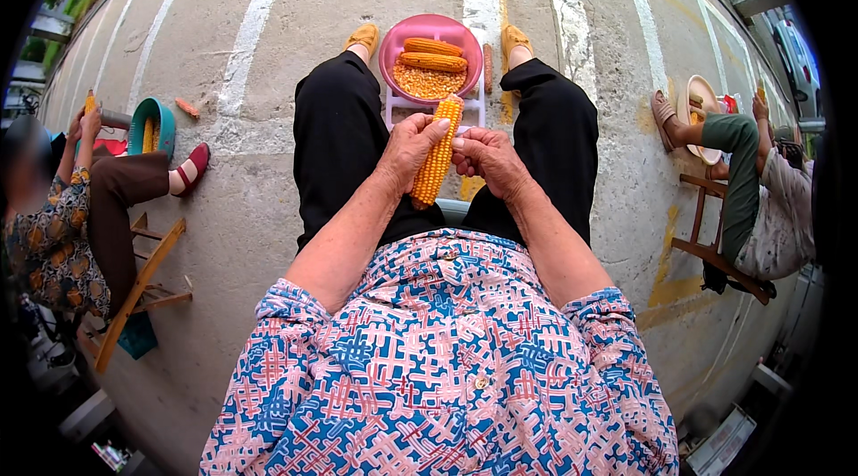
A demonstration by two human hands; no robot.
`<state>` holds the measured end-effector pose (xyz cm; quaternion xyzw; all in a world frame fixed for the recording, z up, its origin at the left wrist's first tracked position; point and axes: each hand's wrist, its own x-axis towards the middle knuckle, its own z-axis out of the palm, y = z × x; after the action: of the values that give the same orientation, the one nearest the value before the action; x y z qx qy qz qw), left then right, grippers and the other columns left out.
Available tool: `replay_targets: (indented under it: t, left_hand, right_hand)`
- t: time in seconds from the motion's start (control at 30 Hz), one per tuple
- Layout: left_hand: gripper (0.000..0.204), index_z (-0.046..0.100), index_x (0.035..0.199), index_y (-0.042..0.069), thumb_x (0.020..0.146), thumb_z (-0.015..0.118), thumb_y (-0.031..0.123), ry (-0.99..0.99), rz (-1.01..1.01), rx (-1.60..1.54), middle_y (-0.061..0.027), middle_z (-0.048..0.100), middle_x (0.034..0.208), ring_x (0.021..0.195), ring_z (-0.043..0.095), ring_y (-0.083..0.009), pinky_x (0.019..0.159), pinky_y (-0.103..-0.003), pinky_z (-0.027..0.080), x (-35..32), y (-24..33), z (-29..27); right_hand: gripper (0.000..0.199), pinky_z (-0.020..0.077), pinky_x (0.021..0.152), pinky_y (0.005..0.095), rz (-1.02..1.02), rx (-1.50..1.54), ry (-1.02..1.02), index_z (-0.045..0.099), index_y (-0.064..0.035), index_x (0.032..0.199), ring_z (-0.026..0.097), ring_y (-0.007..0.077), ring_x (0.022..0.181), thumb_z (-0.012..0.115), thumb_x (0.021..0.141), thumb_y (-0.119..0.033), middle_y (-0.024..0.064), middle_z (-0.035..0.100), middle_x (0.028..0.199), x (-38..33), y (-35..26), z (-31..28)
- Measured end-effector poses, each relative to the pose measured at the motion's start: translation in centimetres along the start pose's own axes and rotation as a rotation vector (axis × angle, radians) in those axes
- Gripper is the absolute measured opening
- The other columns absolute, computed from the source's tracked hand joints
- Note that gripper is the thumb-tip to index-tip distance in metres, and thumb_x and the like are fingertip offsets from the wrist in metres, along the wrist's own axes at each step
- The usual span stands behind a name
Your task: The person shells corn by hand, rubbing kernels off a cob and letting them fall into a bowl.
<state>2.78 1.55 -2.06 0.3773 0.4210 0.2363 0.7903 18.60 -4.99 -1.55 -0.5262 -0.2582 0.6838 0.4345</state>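
Observation:
Between my knees, my left hand (411, 152) is wrapped round an ear of yellow corn (435, 163), its thumb near the upper end. The ear is tilted, its top leaning slightly right, and most of its kernels are on. From the right side my right hand (492, 162) is closed at the ear, fingers curled and thumb against the kernels. Just beyond the hands, a pink basin (388, 65) contains loose kernels (420, 81) and two ears of corn (433, 60).
A white stool (392, 111) supports the basin; a bare cob (488, 67) lies beside it. At left, a seated person (54, 230) holds corn near a teal basin (150, 108). At right, another seated person (769, 199) is near a pale basin (706, 92).

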Motion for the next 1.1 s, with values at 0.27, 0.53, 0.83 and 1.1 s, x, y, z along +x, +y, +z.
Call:
replay_targets:
  t: [0.27,0.53,0.83,1.1]
  left_hand:
    - [0.034,0.052,0.107,0.000,0.090,0.058,0.028,-0.002,0.001,0.003,-0.0066,0.058,0.086,0.070,0.058,-0.0118,0.060,-0.024,0.050,-0.1,0.0,0.0]
    - [0.029,0.053,0.102,0.001,0.090,0.057,0.028,-0.033,-0.038,-0.193,-0.0062,0.059,0.082,0.067,0.059,-0.0133,0.058,-0.026,0.052,-0.1,0.1,-0.4]
    - [0.032,0.056,0.105,0.000,0.092,0.054,0.029,0.138,0.010,-0.459,-0.0074,0.060,0.081,0.063,0.061,-0.0178,0.059,-0.030,0.053,0.9,-0.5,-2.9]
    - [0.033,0.056,0.106,0.000,0.092,0.052,0.030,0.135,0.028,-0.500,-0.0080,0.061,0.080,0.064,0.061,-0.0181,0.060,-0.030,0.053,0.8,-0.6,-3.2]
  right_hand:
    - [0.013,0.0415,0.049,0.0185,0.031,0.063,0.022,0.062,-0.0036,0.083,0.053,0.0076,0.054,0.059,0.084,-0.016,0.0024,0.060,0.069,0.0,0.1,0.0]
    - [0.011,0.0413,0.048,0.0186,0.045,0.125,0.003,0.061,-0.0037,0.083,0.054,0.0081,0.054,0.060,0.083,-0.015,0.0028,0.059,0.068,0.2,0.0,0.1]
    - [0.007,0.0408,0.045,0.0183,0.067,0.137,0.348,0.059,-0.0057,0.081,0.056,0.0084,0.054,0.062,0.080,-0.012,0.0018,0.060,0.068,1.2,0.0,-1.4]
    - [0.015,0.0410,0.046,0.0170,-0.105,-0.189,0.402,0.061,-0.0041,0.092,0.058,0.0068,0.058,0.060,0.083,-0.015,0.0022,0.063,0.075,5.9,-5.0,-0.9]
